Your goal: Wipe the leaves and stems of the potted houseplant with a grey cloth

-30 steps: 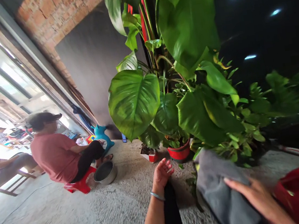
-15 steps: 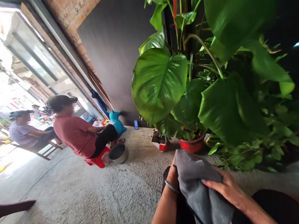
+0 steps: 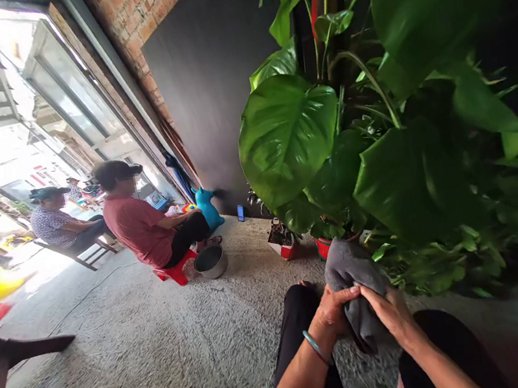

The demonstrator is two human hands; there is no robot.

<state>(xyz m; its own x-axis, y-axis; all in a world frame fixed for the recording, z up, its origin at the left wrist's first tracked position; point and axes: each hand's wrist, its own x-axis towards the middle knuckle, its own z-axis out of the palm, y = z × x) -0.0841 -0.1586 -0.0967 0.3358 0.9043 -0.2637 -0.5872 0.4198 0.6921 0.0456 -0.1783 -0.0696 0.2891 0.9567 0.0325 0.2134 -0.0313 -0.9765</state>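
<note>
A grey cloth, bunched and folded, is held up between my knees, in front of a large-leaved potted plant. My left hand, with a pale bangle at the wrist, grips the cloth's near left side, thumb lying across the front. From the right, my right hand is closed on the same cloth, its thumb close to the left thumb's tip. Most of the fingers of both hands are hidden behind the fabric. Whether anything is wrapped inside the cloth cannot be seen.
Ahead on the concrete floor are a small planter, a phone against the dark board and a metal basin. A person in a red shirt sits on a red stool. A wooden chair stands at far left.
My left hand has come round from the cloth's far left edge to its near side, thumb in front. The cloth is gathered into a smaller bundle, its hanging lower part drawn up.
</note>
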